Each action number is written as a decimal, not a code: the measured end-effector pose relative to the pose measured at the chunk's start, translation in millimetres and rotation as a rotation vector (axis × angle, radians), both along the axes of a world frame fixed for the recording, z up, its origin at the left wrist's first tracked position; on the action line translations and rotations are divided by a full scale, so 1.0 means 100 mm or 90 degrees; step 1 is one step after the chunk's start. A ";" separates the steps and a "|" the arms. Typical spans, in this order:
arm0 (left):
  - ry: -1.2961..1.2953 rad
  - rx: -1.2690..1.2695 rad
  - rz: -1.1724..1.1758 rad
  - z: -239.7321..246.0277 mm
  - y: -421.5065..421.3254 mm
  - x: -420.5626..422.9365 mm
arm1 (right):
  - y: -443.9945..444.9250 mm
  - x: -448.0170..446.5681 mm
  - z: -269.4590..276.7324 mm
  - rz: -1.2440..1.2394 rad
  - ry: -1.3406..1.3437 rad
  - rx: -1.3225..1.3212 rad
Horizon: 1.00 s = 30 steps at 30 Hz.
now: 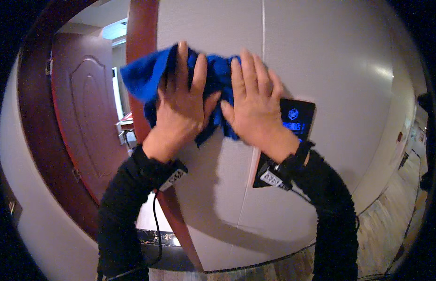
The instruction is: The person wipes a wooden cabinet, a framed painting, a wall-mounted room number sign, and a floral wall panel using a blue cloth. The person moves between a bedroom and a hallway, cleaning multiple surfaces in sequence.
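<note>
A crumpled blue cloth lies against a light grey wall panel, beside a reddish-brown door frame. My left hand is spread flat over the cloth's middle, its fingers apart and pointing up. To its right, my right hand presses flat with its thumb and fingertips at the cloth's right edge. The two thumbs nearly meet. Part of the cloth is hidden under both hands. Black sleeves cover my forearms, and a small device with a cable sits at each wrist.
A black wall sign with blue writing is partly behind my right wrist. On the left, a dark red panelled door stands open beside the door frame. Wood-look floor runs along the wall at the lower right.
</note>
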<state>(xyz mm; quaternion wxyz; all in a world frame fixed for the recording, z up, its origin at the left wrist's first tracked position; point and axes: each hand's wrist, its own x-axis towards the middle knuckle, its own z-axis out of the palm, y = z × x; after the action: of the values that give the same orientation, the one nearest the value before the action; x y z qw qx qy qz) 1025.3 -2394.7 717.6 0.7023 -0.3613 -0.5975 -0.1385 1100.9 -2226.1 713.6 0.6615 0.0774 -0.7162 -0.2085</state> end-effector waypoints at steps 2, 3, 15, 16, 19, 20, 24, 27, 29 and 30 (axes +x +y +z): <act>0.068 -0.008 -0.022 0.29 0.14 0.03 | 0.15 0.03 0.26 -0.013 0.008 0.000; 0.075 -0.018 -0.044 0.39 0.21 0.05 | 0.23 0.05 0.33 -0.016 0.023 0.002; 0.056 -0.126 -0.038 1.03 0.79 0.28 | 1.06 0.17 0.86 -0.063 0.096 -0.032; 0.003 -0.150 -0.098 1.06 0.82 0.33 | 1.14 0.21 0.89 -0.067 0.084 -0.014; -0.061 -0.148 -0.047 1.13 0.99 0.53 | 1.38 0.34 0.94 -0.073 0.041 -0.007; -0.064 -0.147 -0.026 1.07 1.03 0.61 | 1.47 0.39 0.91 -0.083 0.046 -0.003; -0.067 -0.141 0.035 1.08 1.37 0.84 | 1.84 0.48 0.90 -0.076 0.068 -0.025; -0.053 -0.116 0.061 1.13 1.56 0.87 | 1.99 0.48 0.92 -0.047 0.083 -0.011; -0.056 -0.099 0.069 1.18 1.60 0.86 | 1.99 0.47 0.93 -0.046 0.083 -0.021; -0.055 -0.084 0.077 1.21 1.65 0.85 | 1.98 0.46 0.95 -0.050 0.090 -0.020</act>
<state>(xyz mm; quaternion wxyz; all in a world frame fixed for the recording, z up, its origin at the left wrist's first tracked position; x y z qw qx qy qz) 1110.2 -2230.2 838.3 0.6575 -0.3636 -0.6561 -0.0714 1147.2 -2027.7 808.2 0.7031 0.0240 -0.6731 -0.2281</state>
